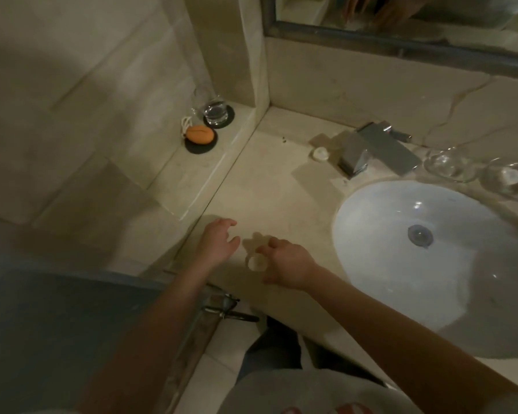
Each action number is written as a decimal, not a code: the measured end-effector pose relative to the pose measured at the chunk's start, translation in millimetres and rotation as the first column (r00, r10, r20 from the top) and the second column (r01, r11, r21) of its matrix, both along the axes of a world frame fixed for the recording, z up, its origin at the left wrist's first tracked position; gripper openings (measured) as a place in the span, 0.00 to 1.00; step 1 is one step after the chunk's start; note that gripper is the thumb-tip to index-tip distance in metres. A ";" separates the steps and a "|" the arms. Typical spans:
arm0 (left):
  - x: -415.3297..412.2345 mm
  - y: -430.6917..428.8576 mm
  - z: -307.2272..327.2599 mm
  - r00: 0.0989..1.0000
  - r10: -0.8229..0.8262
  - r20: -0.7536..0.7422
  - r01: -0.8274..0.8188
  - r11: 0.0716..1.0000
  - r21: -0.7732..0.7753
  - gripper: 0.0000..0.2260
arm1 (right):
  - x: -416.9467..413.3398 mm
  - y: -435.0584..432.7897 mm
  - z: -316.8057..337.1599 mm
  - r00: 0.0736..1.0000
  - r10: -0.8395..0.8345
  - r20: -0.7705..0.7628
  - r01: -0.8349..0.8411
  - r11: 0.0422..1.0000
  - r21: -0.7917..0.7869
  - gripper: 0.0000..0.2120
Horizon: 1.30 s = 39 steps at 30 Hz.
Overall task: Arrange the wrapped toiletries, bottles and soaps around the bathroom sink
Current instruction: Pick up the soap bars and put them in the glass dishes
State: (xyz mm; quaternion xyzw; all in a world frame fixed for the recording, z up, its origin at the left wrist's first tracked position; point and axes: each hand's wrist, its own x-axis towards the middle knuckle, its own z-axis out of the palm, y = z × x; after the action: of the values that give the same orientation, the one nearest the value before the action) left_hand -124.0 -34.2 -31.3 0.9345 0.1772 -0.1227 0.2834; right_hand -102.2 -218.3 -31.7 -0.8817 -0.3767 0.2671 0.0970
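Left hand (219, 242): over counter (269, 186), near-left edge, fingers loosely curled, holding nothing.
Right hand (284, 262): fingertips pinch round soap (255, 262).
Soap: near edge, left of sink (371, 222).
Room: open counter runs far to faucet (371, 147).

The stone counter (266, 180) bears a faucet (371, 147), glass bowls (449, 165) and a pale disc (320, 153), perhaps soap.

A glass (215, 112) of water stands on a dark coaster (231, 114) at the back of the stone ledge (189, 180). A chrome faucet (374, 150) sits on the counter (269, 186) below the framed mirror (401, 13). Right of the faucet, two clear glass bowls (449, 166) stand side by side.
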 end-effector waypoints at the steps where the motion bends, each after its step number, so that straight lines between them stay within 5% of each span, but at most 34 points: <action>1: 0.9 4.3 0.3 1.000 -0.004 0.003 0.004 1.000 0.000 0.19 | -2.1 8.4 -5.1 1.000 0.020 0.020 -0.020 0.999 -0.025 0.33; 6: 20.7 17.7 0.5 0.998 -0.040 0.042 0.042 0.998 -0.048 0.19 | 1.8 23.5 -18.4 0.997 0.030 0.075 -0.028 0.999 -0.023 0.26; 10: 59.7 10.3 3.6 0.994 -0.085 0.074 0.090 0.994 -0.066 0.20 | 31.3 6.2 -9.8 0.982 -0.188 0.013 0.185 0.976 0.112 0.21; 21: 211.2 -74.9 0.9 0.928 -0.373 0.013 0.373 0.927 -0.033 0.28 | 124.5 -82.2 38.2 0.694 -0.720 -0.008 0.677 0.648 0.349 0.18; 32: 271.0 -126.1 -20.5 0.847 -0.522 -0.099 0.531 0.825 0.196 0.20 | 148.6 -115.6 36.7 0.662 -0.739 -0.123 0.712 0.570 0.410 0.15; 39: 268.5 -124.2 -25.9 0.877 -0.478 -0.050 0.480 0.867 0.138 0.18 | 148.3 -117.3 41.7 0.679 -0.710 -0.188 0.696 0.540 0.474 0.14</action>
State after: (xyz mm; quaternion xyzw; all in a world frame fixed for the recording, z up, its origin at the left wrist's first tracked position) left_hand 144.5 -158.4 -57.2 0.9665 -0.0493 -0.1827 0.1736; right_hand 46.2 -335.6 10.0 -0.9024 -0.0490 0.0841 0.4197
